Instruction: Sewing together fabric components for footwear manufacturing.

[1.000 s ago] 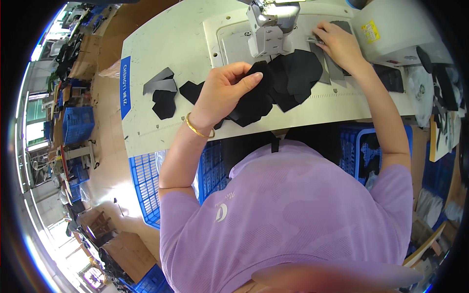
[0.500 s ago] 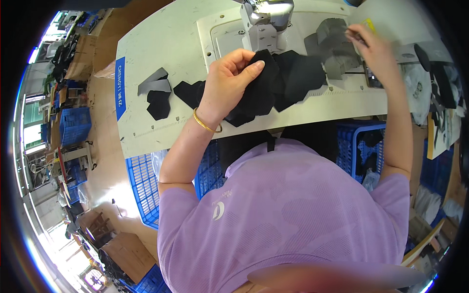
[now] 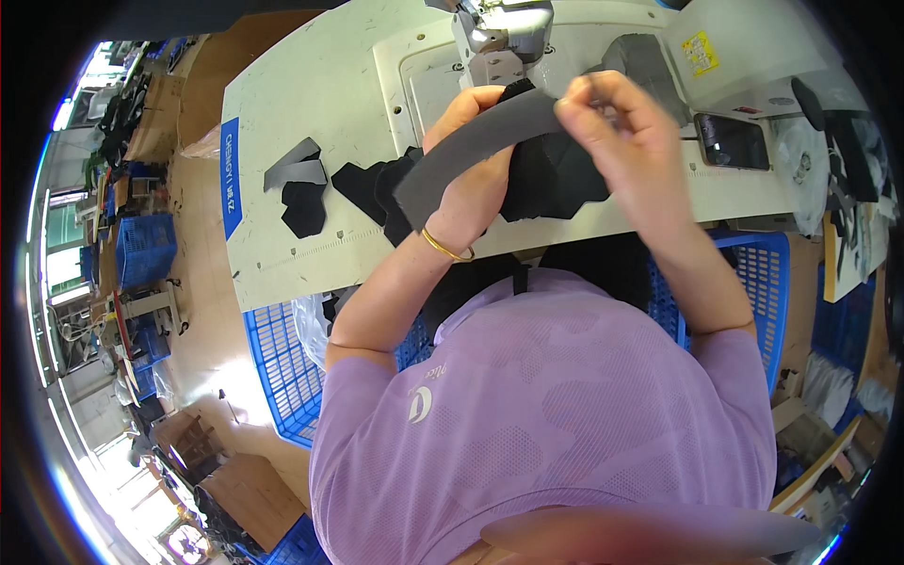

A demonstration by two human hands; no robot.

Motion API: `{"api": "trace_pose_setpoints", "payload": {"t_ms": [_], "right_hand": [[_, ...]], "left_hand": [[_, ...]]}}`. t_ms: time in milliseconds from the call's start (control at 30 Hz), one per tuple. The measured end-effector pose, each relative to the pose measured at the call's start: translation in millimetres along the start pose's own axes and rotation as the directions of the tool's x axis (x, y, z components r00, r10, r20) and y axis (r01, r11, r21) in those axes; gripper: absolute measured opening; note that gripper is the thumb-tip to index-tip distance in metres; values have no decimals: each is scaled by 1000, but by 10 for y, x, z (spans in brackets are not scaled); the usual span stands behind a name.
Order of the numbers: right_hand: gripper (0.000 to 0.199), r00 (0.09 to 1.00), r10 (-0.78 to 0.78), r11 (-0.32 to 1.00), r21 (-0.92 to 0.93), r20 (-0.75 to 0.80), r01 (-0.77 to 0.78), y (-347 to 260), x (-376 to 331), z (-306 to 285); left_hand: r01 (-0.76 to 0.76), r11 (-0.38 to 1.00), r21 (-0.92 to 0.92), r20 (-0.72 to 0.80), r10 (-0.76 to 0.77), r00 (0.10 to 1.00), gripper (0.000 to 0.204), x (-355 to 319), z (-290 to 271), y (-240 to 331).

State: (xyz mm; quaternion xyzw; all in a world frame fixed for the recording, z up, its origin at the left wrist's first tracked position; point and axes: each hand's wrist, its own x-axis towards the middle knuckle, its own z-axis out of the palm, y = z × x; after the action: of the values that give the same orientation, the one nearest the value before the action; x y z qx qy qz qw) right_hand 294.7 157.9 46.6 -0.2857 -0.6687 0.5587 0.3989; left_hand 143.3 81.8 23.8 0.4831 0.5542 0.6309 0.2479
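Note:
My right hand (image 3: 633, 141) pinches one end of a curved grey fabric strip (image 3: 471, 143), which arches left across my left hand (image 3: 476, 196). My left hand is closed on a black fabric piece (image 3: 517, 89), with its fingertips partly covered by the strip. Beneath and beside both hands, more black cut pieces (image 3: 556, 184) lie overlapped on the table. The head of a sewing machine (image 3: 499, 66) stands just beyond my hands. Grey cut pieces (image 3: 645, 71) are stacked behind my right hand.
A phone (image 3: 733, 141) lies on the right of the white table (image 3: 311, 94). Small grey and black scraps (image 3: 303, 207) sit at its left. Blue baskets (image 3: 282, 363) (image 3: 763, 282) stand under the front edge on both sides. A clear plastic bag (image 3: 800, 179) hangs at the right.
My right hand has come from the grey stack at the right to the middle, bringing the curved grey strip over my left hand. The phone is now uncovered.

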Motion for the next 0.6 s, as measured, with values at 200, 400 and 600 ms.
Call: {"api": "trace_pose_setpoints", "payload": {"t_ms": [200,400,600], "right_hand": [[16,993,-52,997,52,-102,58,185,-34,212],[15,980,-64,997,27,-188,70,213,-47,338],[12,966,-181,979,61,-186,196,202,-63,397]], "left_hand": [[-100,993,58,12,100,995,18,-59,-9,6],[70,939,-335,72,-48,996,18,-122,-13,36],[123,958,-258,-79,-148,986,14,-79,30,85]]}}
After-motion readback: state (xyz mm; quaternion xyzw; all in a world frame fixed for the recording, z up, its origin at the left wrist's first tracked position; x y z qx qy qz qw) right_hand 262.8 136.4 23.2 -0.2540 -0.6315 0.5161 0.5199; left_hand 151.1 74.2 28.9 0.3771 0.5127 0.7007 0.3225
